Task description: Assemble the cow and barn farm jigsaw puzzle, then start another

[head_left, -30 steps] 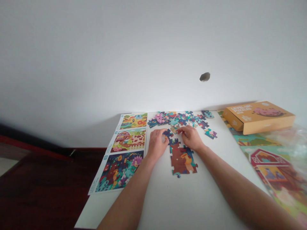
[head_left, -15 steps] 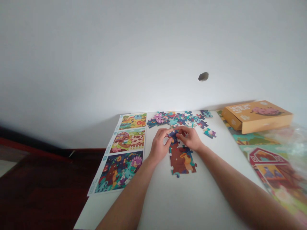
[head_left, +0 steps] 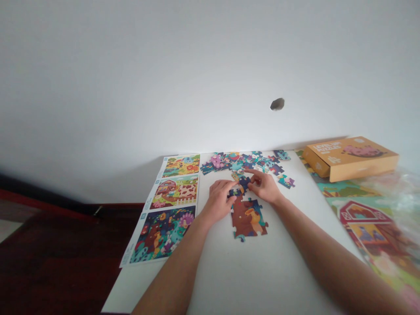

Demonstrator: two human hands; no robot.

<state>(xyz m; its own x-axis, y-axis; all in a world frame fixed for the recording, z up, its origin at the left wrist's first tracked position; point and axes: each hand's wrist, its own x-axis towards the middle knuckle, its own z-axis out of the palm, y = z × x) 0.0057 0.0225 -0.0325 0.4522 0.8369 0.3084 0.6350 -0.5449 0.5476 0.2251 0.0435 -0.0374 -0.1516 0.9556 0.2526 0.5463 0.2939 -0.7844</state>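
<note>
A joined section of brown puzzle pieces with a yellow vase shape lies on the white table. At its top left, my left hand has thumb and fingertips closed on a dark blue puzzle piece. My right hand pinches the right edge of another dark blue puzzle piece, its index finger reaching forward. The two dark pieces touch or overlap; whether they interlock cannot be made out. Just beyond the fingers lies a small yellowish piece, partly hidden.
Loose puzzle pieces are heaped by the wall, with one apart at their right. Picture sheets lie at left. An orange box, a large farm picture and clear plastic are at right.
My hands have moved slightly apart, uncovering more of the dark pieces. My right index finger has straightened. The dark pieces at the top of the joined section have shifted a little.
</note>
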